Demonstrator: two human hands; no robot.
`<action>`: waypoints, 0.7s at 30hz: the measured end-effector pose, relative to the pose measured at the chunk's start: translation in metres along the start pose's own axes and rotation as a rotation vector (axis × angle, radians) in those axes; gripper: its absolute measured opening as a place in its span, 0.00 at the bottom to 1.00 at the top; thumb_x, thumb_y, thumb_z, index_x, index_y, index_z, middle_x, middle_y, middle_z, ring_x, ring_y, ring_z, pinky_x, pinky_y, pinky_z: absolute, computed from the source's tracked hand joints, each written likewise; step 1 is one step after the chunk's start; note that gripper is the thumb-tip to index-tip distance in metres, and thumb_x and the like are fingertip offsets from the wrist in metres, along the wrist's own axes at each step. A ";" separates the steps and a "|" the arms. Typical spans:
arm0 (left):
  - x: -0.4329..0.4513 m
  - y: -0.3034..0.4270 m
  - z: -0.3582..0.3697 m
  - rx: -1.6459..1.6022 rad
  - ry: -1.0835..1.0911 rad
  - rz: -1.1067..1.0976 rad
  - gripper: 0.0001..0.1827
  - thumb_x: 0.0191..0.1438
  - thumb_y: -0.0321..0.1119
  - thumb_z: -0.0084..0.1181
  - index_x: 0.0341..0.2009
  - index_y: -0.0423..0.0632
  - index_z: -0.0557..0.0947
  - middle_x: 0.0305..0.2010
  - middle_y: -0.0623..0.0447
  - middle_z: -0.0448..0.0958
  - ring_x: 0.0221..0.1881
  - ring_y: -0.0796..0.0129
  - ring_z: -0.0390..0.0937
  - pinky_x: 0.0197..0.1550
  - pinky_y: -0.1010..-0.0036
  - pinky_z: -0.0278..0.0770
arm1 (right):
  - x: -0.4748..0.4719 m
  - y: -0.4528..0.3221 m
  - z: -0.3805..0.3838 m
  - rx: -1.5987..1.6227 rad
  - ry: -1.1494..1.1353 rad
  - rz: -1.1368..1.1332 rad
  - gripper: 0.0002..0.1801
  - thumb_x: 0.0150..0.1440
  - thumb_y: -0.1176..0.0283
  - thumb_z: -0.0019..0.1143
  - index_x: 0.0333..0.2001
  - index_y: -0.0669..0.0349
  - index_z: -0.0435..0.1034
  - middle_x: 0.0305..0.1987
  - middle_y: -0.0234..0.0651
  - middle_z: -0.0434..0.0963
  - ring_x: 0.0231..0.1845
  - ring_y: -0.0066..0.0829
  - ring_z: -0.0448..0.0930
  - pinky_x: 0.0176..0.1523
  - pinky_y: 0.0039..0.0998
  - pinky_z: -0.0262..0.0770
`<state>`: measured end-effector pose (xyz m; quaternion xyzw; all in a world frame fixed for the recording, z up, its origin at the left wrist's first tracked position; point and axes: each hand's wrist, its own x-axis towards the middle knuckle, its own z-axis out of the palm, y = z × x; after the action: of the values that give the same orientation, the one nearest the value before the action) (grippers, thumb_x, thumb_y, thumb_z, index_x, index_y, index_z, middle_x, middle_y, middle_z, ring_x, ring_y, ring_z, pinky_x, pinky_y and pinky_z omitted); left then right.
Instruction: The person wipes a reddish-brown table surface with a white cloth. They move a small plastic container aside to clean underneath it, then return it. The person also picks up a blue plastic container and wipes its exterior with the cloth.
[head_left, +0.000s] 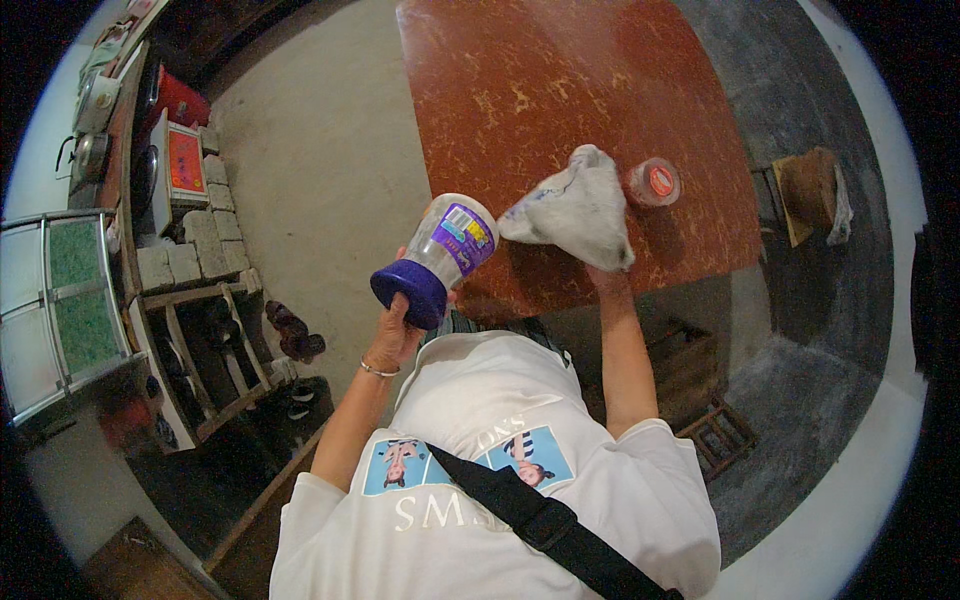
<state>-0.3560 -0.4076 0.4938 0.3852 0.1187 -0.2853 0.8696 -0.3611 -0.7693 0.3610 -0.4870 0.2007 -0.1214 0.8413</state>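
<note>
My left hand (400, 331) grips a plastic jar (444, 251) by its wide dark-blue lid, the jar tilted with its base pointing up and to the right. A purple printed label wraps its clear side. A white cloth (574, 208) with faint bluish marks is draped over my right hand (608, 279), hiding the fingers and most of the palm. The cloth's left corner comes close to the jar's base; whether they touch I cannot tell. Just right of the cloth, a small clear container (653, 182) with a red-and-white lid stands on the reddish-brown table (525, 90).
Left of the table runs a concrete floor (322, 150). Along the left side are grey blocks (199, 238), a wooden rack (206, 352) and dark footwear (292, 330). Beyond the table's right side is a brown seat-like object (814, 195). A wooden stool (718, 437) lies low at right.
</note>
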 end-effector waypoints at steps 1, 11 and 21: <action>0.000 -0.001 -0.001 0.003 0.007 0.009 0.54 0.43 0.56 0.65 0.68 0.72 0.44 0.61 0.48 0.63 0.47 0.52 0.76 0.41 0.68 0.81 | -0.004 -0.020 0.006 0.067 0.011 -0.018 0.34 0.58 0.60 0.55 0.64 0.54 0.52 0.66 0.33 0.59 0.65 0.34 0.61 0.64 0.38 0.61; 0.000 0.017 0.003 0.033 -0.092 -0.003 0.56 0.41 0.53 0.68 0.68 0.69 0.44 0.64 0.48 0.60 0.50 0.49 0.75 0.46 0.62 0.79 | -0.057 -0.085 0.046 0.440 -0.023 0.059 0.26 0.61 0.60 0.49 0.60 0.58 0.59 0.61 0.35 0.65 0.61 0.32 0.65 0.63 0.34 0.61; -0.004 0.027 0.025 0.024 -0.079 -0.077 0.58 0.38 0.46 0.72 0.68 0.61 0.48 0.63 0.49 0.62 0.56 0.57 0.71 0.55 0.59 0.73 | -0.062 -0.050 0.138 0.047 -0.120 0.160 0.22 0.63 0.59 0.44 0.55 0.62 0.66 0.56 0.36 0.71 0.58 0.30 0.68 0.62 0.30 0.60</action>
<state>-0.3441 -0.4099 0.5287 0.3792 0.0957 -0.3346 0.8574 -0.3538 -0.6627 0.4790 -0.4561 0.1851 -0.0289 0.8700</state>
